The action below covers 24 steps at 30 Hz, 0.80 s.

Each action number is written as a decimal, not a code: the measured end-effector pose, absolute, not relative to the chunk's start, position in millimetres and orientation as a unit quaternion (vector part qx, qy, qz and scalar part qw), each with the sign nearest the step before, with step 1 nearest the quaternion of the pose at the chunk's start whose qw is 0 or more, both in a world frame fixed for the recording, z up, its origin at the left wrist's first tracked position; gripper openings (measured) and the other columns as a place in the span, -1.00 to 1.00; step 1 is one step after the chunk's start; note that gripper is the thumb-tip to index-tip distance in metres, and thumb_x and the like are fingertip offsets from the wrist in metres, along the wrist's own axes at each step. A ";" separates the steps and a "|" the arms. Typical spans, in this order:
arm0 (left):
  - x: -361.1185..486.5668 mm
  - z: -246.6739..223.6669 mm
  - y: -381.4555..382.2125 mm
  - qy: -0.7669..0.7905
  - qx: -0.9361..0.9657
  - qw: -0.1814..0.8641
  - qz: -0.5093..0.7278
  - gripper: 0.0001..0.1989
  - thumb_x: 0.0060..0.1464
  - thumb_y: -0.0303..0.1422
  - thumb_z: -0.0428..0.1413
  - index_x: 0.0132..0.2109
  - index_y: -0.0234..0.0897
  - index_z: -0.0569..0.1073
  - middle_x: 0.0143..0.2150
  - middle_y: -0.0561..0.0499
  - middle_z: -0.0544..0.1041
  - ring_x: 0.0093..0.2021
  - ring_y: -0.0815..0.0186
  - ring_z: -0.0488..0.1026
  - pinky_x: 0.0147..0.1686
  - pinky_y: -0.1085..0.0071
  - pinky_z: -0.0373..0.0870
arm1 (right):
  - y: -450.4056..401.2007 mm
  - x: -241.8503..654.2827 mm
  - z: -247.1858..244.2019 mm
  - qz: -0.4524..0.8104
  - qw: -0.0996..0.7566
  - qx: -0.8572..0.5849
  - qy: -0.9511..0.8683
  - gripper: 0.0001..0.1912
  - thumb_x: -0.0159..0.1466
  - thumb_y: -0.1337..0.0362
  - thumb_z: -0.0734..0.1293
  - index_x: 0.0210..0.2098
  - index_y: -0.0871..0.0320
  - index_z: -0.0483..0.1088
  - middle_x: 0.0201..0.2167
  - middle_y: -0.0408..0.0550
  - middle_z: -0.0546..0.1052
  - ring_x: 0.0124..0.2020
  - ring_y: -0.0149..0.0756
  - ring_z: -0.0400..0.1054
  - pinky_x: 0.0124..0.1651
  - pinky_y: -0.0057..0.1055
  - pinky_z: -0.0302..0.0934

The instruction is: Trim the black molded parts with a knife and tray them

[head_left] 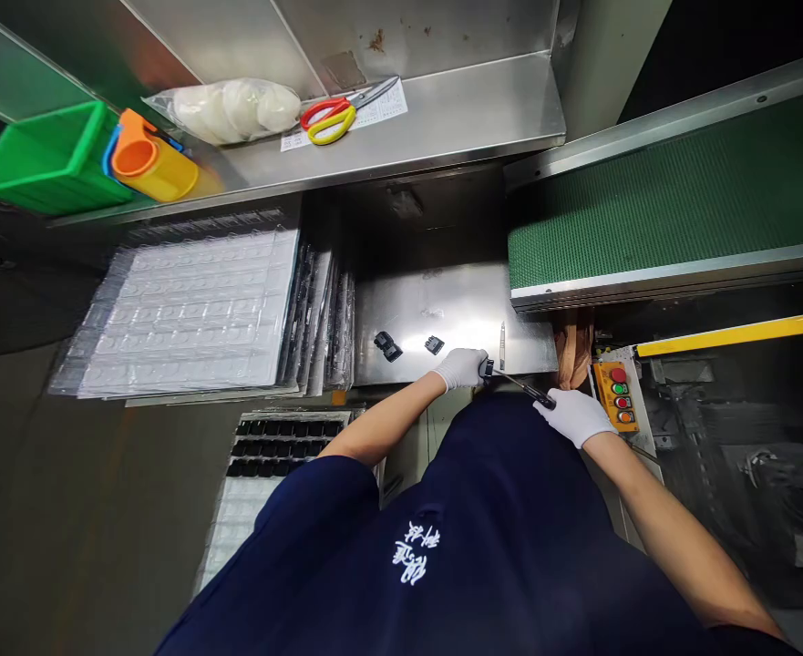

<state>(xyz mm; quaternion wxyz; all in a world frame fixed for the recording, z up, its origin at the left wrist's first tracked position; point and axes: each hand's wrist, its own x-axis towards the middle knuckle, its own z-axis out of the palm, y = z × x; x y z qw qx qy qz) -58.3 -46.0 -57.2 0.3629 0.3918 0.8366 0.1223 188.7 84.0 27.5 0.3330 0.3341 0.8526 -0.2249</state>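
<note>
My left hand (462, 369), in a white glove, is closed on a small black part (488, 368) at the front edge of the metal table (407, 301). My gloved right hand (577, 416) grips the dark handle of a thin tool (525, 389). The tool's shaft points left, and its tip is at or close to the black part; exact contact is too small to tell. Two more black pieces lie on the metal surface, a larger one (388, 346) and a smaller one (434, 344). A slim pen-like object (502, 346) lies just beyond my hands.
Stacked clear trays (196, 310) stand left of the table, with a tray of black parts (284, 446) below. A shelf (442, 114) holds scissors (333, 118), a bag (230, 109) and a green bin (52, 159). The green conveyor (674, 191) and button box (616, 396) are right.
</note>
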 end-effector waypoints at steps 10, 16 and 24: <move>-54.4 -56.7 -61.3 0.818 0.450 0.351 0.072 -0.72 0.19 -0.24 0.27 -0.05 -0.33 0.52 -0.14 -0.08 0.56 -0.14 0.18 0.51 -0.03 0.19 0.46 | 86.0 184.6 32.5 -0.216 0.340 0.334 0.852 -0.48 0.43 -0.12 0.13 -0.09 0.10 0.56 -0.10 0.15 0.63 -0.06 0.00 0.56 -0.11 -0.25 0.28; -56.7 -68.1 -70.4 0.838 0.388 0.359 0.139 -0.71 -0.06 -0.38 0.31 -0.14 -0.28 0.53 -0.24 -0.14 0.60 -0.22 0.07 0.52 -0.17 0.25 0.39 | 84.9 193.9 32.0 -0.232 0.340 0.314 0.855 -0.51 0.41 -0.13 0.18 -0.13 0.09 0.55 -0.12 0.11 0.63 -0.05 0.00 0.55 -0.15 -0.29 0.25; -45.2 -83.6 -76.5 0.808 0.289 0.429 0.281 -0.77 0.10 -0.26 0.29 -0.18 -0.34 0.56 -0.23 -0.10 0.63 -0.14 0.14 0.54 -0.08 0.33 0.44 | 76.0 192.3 31.9 -0.249 0.331 0.320 0.852 -0.48 0.40 -0.17 0.16 -0.12 0.09 0.53 -0.13 0.11 0.63 -0.08 0.00 0.55 -0.16 -0.29 0.24</move>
